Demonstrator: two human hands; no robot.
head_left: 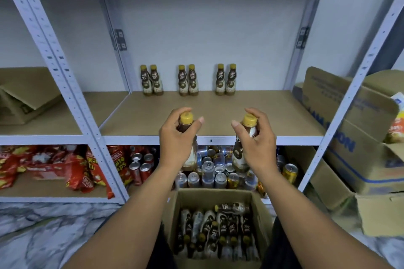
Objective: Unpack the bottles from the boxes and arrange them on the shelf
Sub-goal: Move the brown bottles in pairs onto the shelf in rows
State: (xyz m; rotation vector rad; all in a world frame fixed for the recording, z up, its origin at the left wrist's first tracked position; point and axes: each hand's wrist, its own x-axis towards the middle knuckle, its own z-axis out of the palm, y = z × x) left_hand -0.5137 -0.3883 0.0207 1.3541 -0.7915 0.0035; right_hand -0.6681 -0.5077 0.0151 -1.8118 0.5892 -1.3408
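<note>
The shelf (262,105) is lying wide and mostly bare between the left post (65,85) and the right post (352,91). Six back bottles (188,81) are standing upright in three pairs by the back wall, with gaps between the pairs. In front of them a big bare strip of board is running out to the white front edge.

Both arms are reaching forward and up from the bottom of the view, one on each side of the box (175,214). The hands are hanging level with each other, well apart, right at the shelf's front edge.

The left hand (177,137) is gripping the left bottle (186,117) round its neck, with the fingers curled and the thumb sticking out. The right hand (256,137) is gripping the right bottle (248,120) the same way. Both bottles are standing upright in the air, with yellow caps poking out on top and bottoms hanging in front of the cans (209,170) on the lower shelf.

The box is sitting open below the hands. More box bottles (218,231) are lying inside it in rows, and one is lying across them at the far side. Red snack bags (76,168) are lying left of the cans. Big boxes (349,129) are piling up past the right post.
</note>
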